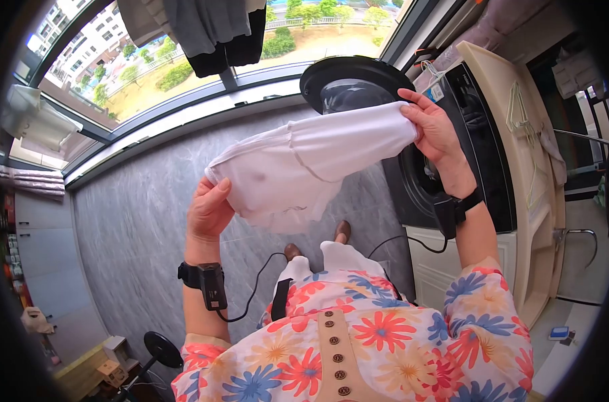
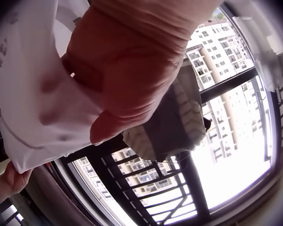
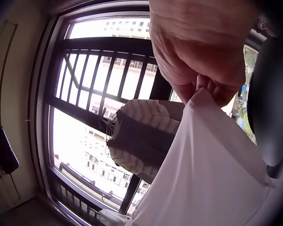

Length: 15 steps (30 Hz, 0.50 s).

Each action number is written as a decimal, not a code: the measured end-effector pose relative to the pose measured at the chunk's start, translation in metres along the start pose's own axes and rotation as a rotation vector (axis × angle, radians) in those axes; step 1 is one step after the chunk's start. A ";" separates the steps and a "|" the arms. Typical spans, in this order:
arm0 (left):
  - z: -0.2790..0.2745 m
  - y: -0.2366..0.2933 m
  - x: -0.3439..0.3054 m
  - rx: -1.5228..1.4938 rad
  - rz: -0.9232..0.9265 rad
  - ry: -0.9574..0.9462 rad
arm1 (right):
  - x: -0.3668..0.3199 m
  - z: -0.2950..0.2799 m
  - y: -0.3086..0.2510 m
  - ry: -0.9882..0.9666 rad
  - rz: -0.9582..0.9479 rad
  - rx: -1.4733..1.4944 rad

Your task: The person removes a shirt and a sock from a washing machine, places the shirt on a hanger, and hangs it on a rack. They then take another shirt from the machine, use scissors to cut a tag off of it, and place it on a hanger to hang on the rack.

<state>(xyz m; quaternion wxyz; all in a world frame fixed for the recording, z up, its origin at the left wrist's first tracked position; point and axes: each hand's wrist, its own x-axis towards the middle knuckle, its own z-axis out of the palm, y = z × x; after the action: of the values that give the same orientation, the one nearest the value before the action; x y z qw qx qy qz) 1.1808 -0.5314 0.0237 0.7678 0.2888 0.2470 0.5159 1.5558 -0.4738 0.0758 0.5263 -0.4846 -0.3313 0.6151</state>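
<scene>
A thin white shirt (image 1: 278, 167) is stretched between both hands above the floor, with a seam across it and small dark lettering near its lower part. My left hand (image 1: 209, 209) pinches one end between thumb and fingers. At the other end, higher and to the right, my right hand (image 1: 433, 127) pinches a corner. In the right wrist view the cloth of the shirt (image 3: 203, 174) is drawn to a peak at the fingertips. The left wrist view shows the left thumb lying along the shirt (image 2: 33, 108), with the other fingers partly hidden behind fabric.
Right of the shirt stands a black front-loading washing machine (image 1: 475, 127), its round door (image 1: 358, 70) swung open beside the right hand. Hangers (image 1: 522, 117) hang on the side panel. Laundry (image 1: 211, 27) hangs before the window. A black round-based stand (image 1: 162, 348) is at lower left.
</scene>
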 end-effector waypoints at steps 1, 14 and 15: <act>0.001 0.003 0.000 -0.001 -0.003 -0.002 | 0.003 0.000 0.000 0.004 0.000 0.000; 0.044 0.035 0.010 0.495 -0.169 -0.084 | 0.037 0.024 0.003 -0.128 -0.667 -1.315; 0.050 0.031 0.014 0.503 -0.231 -0.134 | 0.026 0.044 0.007 -0.313 -0.608 -1.128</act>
<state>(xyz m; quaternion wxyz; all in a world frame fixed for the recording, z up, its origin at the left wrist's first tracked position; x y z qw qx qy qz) 1.1991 -0.5185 0.0799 0.7403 0.4735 0.3473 0.3272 1.5125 -0.4459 0.0766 0.2875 -0.4757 -0.7976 0.2343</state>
